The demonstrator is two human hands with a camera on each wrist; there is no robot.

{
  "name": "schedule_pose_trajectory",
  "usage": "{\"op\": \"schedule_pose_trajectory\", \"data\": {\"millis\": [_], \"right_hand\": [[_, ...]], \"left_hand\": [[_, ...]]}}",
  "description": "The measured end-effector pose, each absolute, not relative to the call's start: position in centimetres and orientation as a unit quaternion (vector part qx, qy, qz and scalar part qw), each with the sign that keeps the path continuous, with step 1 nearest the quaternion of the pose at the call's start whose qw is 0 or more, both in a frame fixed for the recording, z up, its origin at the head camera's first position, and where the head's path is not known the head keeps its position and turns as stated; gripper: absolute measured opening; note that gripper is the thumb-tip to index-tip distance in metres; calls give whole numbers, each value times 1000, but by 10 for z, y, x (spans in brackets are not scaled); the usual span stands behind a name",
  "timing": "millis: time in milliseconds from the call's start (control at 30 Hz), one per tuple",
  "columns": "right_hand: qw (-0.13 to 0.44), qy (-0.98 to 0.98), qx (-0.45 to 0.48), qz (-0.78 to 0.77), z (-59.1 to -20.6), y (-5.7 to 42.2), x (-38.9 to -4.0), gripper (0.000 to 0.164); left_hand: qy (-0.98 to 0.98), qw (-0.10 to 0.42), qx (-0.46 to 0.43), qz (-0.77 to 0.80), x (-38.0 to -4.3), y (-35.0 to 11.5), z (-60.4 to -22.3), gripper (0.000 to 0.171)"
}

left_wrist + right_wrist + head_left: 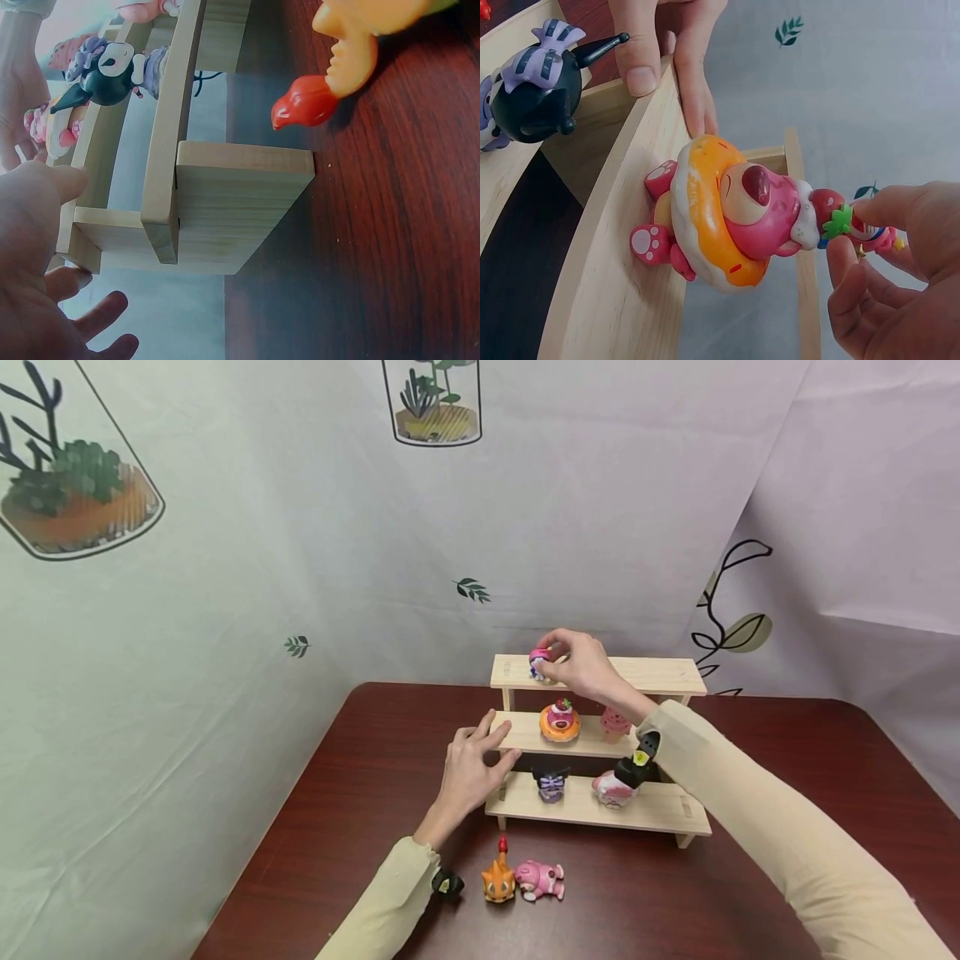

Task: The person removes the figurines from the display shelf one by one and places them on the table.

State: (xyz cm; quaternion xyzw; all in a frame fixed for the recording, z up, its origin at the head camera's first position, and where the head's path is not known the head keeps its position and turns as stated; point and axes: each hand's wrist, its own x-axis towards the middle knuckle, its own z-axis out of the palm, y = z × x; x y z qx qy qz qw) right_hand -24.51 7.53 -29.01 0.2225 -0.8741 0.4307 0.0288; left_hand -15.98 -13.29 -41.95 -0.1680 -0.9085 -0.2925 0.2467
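Observation:
My right hand (588, 667) pinches a small pink, blue and white figurine (537, 662) at the left part of the top board. In the right wrist view it is partly hidden behind a pink bear figurine in an orange-and-white ring (712, 217), which sits on the middle board. My left hand (468, 768) holds the left end of the middle board of a three-tier wooden display shelf (517, 735), thumb (641, 81) at its front edge and fingers (697, 112) spread over the end.
A black-and-purple figurine (551, 785) and a pink-and-white figurine (613, 790) stand on the lowest board. A pink figurine (615, 723) sits on the middle board's right. An orange figurine with a red-tipped tail (498, 881) and a pink bear figurine (538, 878) lie on the table (330, 827).

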Motion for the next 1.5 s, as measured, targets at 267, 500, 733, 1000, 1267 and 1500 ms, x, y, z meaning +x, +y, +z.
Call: {"op": "schedule_pose_trajectory", "data": {"millis": [267, 500, 733, 1000, 1267, 1500], "right_hand": [[39, -876, 223, 425, -288, 78, -244, 30], [49, -880, 224, 417, -285, 81, -241, 30], [50, -881, 224, 413, -282, 83, -237, 31], [52, -879, 227, 416, -279, 84, -230, 30], [64, -873, 239, 420, -277, 85, -225, 28], [67, -873, 244, 417, -275, 88, -222, 27]], "left_hand": [[-906, 250, -172, -294, -160, -132, -419, 48], [-906, 256, -170, -292, -159, -133, -419, 47], [-906, 247, -165, -301, -159, -133, -418, 48], [-904, 249, -166, -304, -159, -133, -419, 48], [-903, 254, -170, -304, -159, -132, -420, 48], [-902, 253, -169, -306, -160, -132, -420, 48]]}}
